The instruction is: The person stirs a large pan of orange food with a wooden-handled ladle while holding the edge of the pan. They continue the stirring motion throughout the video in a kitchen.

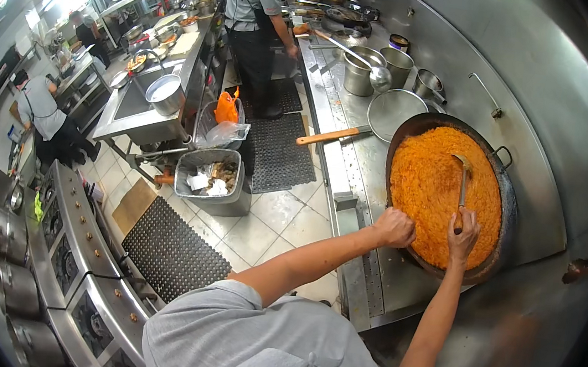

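Observation:
A large dark wok (508,217) sits on the steel range, filled with orange, rice-like food (434,182). My right hand (464,234) grips the wooden-ended handle of a metal ladle (463,188), whose bowl is partly sunk in the food. At the wok's near-left edge, my left hand (396,227) is closed in a fist; the part of the wok under its fingers is hidden. A loop handle (503,156) shows on the wok's far right side. Just beyond the wok lies a round mesh strainer (395,113) with a wooden handle.
Steel pots (361,78) stand farther along the range (352,163), and a long-handled ladle (380,78) rests across one. A co-worker (254,23) stands there. Bins (208,180) and a rubber mat (177,249) occupy the tiled floor at left. A wall faucet (496,112) projects behind the wok.

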Demonstrator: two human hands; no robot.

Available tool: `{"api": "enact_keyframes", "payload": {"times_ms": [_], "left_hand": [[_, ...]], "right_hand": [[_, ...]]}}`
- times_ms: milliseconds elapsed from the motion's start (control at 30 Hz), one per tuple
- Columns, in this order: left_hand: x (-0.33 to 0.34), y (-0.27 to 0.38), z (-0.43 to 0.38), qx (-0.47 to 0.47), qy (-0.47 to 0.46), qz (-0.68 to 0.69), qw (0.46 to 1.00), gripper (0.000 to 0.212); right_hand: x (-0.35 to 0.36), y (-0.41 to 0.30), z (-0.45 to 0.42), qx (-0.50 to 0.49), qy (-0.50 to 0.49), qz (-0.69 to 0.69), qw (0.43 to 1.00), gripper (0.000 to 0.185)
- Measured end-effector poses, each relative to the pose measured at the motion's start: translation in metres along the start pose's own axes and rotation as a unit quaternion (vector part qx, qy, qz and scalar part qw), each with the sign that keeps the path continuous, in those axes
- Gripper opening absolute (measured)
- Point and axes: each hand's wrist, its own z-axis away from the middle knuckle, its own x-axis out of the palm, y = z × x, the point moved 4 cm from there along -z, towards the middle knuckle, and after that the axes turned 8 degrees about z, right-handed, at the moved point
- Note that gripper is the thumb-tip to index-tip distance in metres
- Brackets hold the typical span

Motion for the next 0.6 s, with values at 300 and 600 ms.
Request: {"api": "enact_keyframes", "payload": {"times_ms": [300, 600], "left_hand": [[-0.005, 0.001, 0.000, 0.000, 0.015, -0.002, 1.000, 0.036], [0.001, -0.002, 0.003, 0.012, 0.015, -0.002, 1.000, 0.035]], "right_hand": [[-0.019, 0.023, 0.040, 0.017, -0.007, 0.038, 0.999, 0.022], [-0.089, -0.010, 0.105, 0.061, 0.000, 0.029, 0.998, 0.021]]}}
